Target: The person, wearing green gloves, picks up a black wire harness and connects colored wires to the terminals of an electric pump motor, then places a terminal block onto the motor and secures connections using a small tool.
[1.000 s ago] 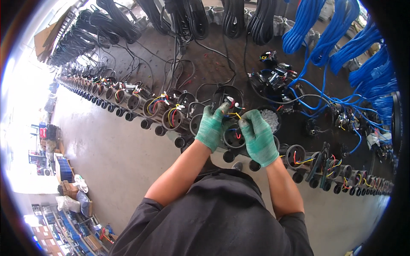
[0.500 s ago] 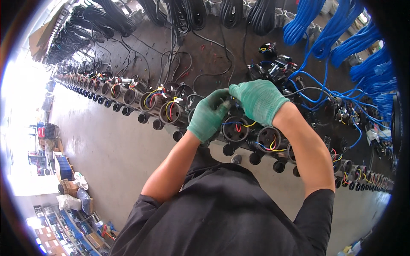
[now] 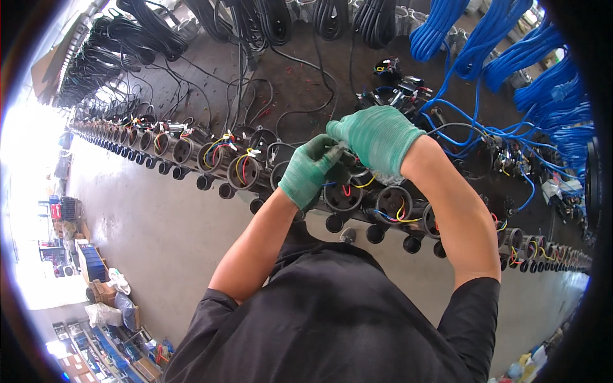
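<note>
- Wiring step judged in hand: green-gloved left hand point(image 3: 311, 171) and right hand point(image 3: 378, 137) pinch thin coloured wires point(image 3: 350, 186) above 1 black round motor housing point(image 3: 343, 195) in the bench row.
- Next move calls for seating leads precisely.

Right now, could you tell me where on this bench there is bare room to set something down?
The widest bare patch is the dark bench top between the hanging black cables and the row of round housings. It is crowded around the left hand and right hand, and among the blue cables on the right.
</note>
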The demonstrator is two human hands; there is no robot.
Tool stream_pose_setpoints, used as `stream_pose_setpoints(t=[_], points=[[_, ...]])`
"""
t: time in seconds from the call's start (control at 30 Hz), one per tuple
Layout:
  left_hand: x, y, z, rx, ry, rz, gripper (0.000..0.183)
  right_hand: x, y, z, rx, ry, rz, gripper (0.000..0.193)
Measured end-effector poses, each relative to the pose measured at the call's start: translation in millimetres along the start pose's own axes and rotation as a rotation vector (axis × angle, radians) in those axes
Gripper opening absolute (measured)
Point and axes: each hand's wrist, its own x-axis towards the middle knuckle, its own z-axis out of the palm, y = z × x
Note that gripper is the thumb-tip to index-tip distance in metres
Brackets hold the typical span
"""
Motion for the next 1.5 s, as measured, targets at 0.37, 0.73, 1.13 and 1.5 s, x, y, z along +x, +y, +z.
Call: stream_pose_setpoints(t=[0.37,0.73,1.13,1.5], points=[[5.8,-9.2,-8.6,0.038,0.086,0.13,0.012,-53.1,43.6,31.5,0.131,0.125,0.358,0.017],[22.6,-45.7,-11.0,0.338,0.238,0.289,0.01,-80.8,27.7,91.3,0.405,0.144,0.311,0.022],[11.0,-63.0,15.8,0.747,0.06,0.287,0.014,-69.9,-1.4,96.0,0.171,0.52,0.077,0.016],[9.7,-63.5,13.3,0.718,-0.017,0.236,0.016,-70.9,2.1,112.0,0.2,0.545,0.169,0.017]])
